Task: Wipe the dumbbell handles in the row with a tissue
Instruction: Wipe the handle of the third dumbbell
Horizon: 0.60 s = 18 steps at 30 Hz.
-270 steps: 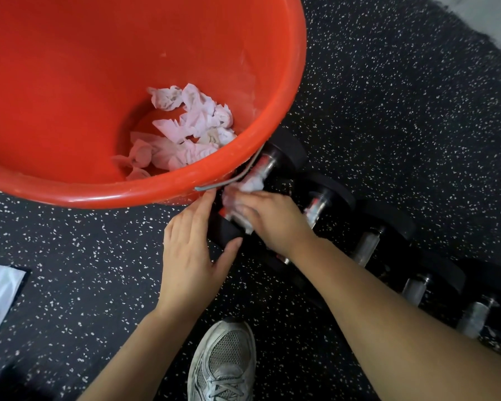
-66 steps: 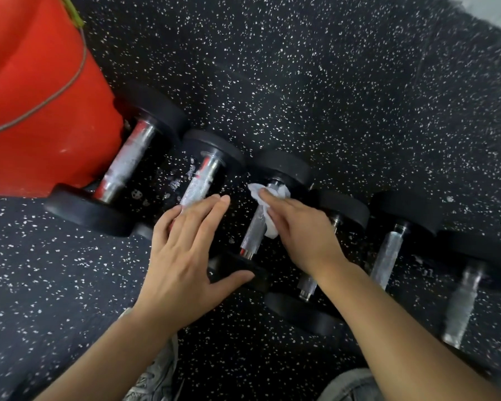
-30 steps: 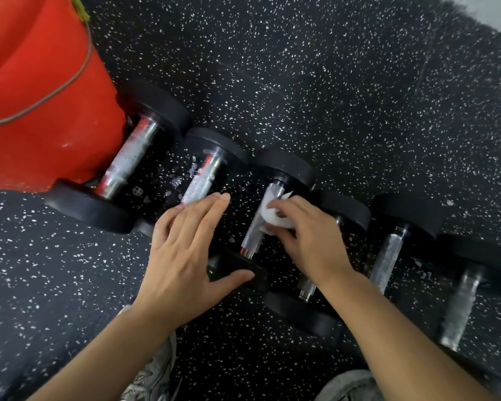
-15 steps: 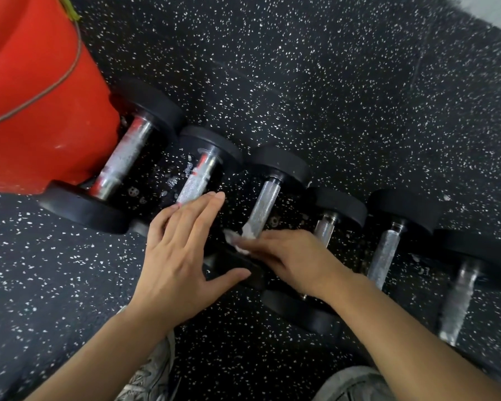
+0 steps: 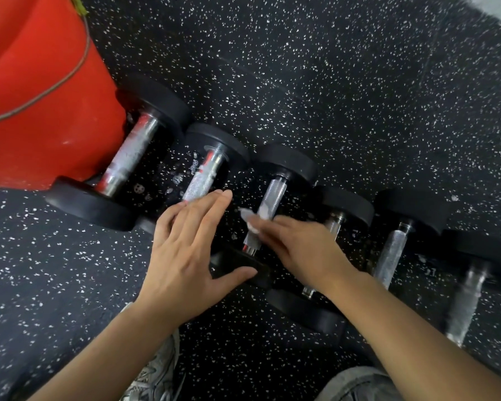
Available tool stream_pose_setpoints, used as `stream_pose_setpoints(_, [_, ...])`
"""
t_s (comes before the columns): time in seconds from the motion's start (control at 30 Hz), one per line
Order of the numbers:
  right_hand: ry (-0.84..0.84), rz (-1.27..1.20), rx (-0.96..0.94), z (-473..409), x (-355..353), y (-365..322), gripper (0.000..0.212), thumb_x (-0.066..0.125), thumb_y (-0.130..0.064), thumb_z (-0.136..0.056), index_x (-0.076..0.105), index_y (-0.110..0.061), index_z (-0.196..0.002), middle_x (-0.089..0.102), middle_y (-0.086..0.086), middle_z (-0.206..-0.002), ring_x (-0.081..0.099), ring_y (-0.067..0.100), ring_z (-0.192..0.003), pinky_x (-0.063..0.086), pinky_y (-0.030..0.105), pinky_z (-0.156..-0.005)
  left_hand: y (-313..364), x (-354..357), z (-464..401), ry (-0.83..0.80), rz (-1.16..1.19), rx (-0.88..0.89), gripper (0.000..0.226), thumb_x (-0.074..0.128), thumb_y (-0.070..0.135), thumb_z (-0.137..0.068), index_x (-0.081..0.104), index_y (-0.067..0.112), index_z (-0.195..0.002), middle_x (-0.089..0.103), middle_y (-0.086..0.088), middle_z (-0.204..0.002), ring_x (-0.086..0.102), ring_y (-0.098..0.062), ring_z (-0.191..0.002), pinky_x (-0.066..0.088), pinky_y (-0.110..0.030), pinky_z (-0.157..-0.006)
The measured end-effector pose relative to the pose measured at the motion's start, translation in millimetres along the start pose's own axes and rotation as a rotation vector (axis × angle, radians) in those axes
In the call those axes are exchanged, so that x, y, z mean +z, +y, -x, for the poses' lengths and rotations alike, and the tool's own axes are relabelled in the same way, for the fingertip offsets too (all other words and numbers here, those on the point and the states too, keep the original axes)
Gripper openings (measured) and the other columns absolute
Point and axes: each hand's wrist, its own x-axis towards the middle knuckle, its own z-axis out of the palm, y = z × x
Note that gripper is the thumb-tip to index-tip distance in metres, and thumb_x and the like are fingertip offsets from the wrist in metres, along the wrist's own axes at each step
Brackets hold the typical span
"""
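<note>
Several black dumbbells with knurled steel handles lie in a row on the speckled floor. My right hand (image 5: 298, 247) presses a white tissue (image 5: 256, 217) around the handle of the third dumbbell (image 5: 274, 192) from the left, about midway along it. Flat and with fingers spread, my left hand (image 5: 188, 256) lies over the near end of the second dumbbell (image 5: 206, 175), its thumb against the third dumbbell's near black weight (image 5: 240, 264). The first dumbbell (image 5: 128, 157) lies against the bucket. More dumbbells (image 5: 392, 253) continue to the right.
A large red bucket (image 5: 35, 91) with a wire handle stands at the upper left, touching the first dumbbell. My grey sneaker (image 5: 156, 377) and a grey-clad knee (image 5: 359, 386) are at the bottom edge. Black speckled rubber floor (image 5: 330, 82) stretches beyond the row.
My right hand with the tissue slid down the third handle toward its near end, then moved back up a little toward the middle. My left hand has stayed in place.
</note>
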Motion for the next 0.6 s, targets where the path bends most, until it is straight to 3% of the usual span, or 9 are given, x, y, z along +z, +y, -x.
stream_pose_setpoints(0.1, [-0.132,0.025,-0.144,9.2,-3.1,-1.3,0.05,0.047,-0.032,-0.103,0.04,-0.045,-0.15,0.068,-0.009,-0.113,0.07,0.019,-0.087,0.058,0.038,-0.076,0.2,0.1,0.2,0.002,0.001,0.0,0.108,0.065,0.077,-0.081,0.029,0.014,-0.161,0.043,-0.002,-0.16,0.045,-0.02,-0.145,0.018,-0.037,-0.124])
stream_pose_setpoints(0.2, [0.118,-0.007,-0.074,2.8,-8.5,11.4,0.049,0.05,-0.028,-0.101,0.044,-0.041,-0.149,0.068,-0.008,-0.104,0.065,0.014,-0.071,0.054,0.026,-0.065,0.3,0.2,0.0,0.008,0.001,0.003,0.109,0.067,0.076,-0.08,0.03,0.014,-0.161,0.044,-0.002,-0.159,0.045,-0.019,-0.144,0.018,-0.036,-0.124])
stream_pose_setpoints(0.3, [0.273,0.026,0.177,-18.2,-11.2,16.0,0.044,0.042,-0.034,-0.108,0.039,-0.041,-0.151,0.064,-0.007,-0.098,0.062,0.018,-0.068,0.053,0.035,-0.061,1.0,-0.2,-0.5,0.01,-0.007,0.006,0.109,0.068,0.075,-0.079,0.029,0.014,-0.161,0.044,-0.002,-0.159,0.045,-0.019,-0.144,0.018,-0.037,-0.124])
stream_pose_setpoints(0.43, [0.164,0.044,0.204,-19.3,-1.5,1.5,0.046,0.041,-0.032,-0.109,0.032,-0.041,-0.153,0.066,-0.005,-0.122,0.069,0.023,-0.082,0.056,0.036,-0.068,1.2,-0.8,-0.4,0.015,-0.007,0.004,0.109,0.069,0.074,-0.078,0.03,0.014,-0.16,0.044,-0.002,-0.159,0.044,-0.019,-0.144,0.017,-0.035,-0.124])
stream_pose_setpoints(0.53, [0.015,0.012,0.049,-2.5,2.7,-2.3,0.051,0.044,-0.032,-0.107,0.029,-0.046,-0.154,0.066,-0.007,-0.122,0.071,0.02,-0.087,0.059,0.039,-0.074,1.1,-0.2,-0.2,0.011,-0.005,-0.004,0.108,0.067,0.075,-0.079,0.031,0.013,-0.16,0.044,-0.002,-0.159,0.045,-0.019,-0.144,0.018,-0.035,-0.124])
stream_pose_setpoints(0.6, [-0.073,0.038,-0.086,8.8,5.7,-4.7,0.056,0.051,-0.03,-0.104,0.03,-0.046,-0.153,0.068,-0.007,-0.116,0.071,0.02,-0.08,0.059,0.037,-0.07,1.0,0.3,-0.1,0.009,-0.004,-0.002,0.108,0.066,0.076,-0.079,0.031,0.013,-0.16,0.044,-0.002,-0.159,0.045,-0.019,-0.144,0.019,-0.036,-0.124])
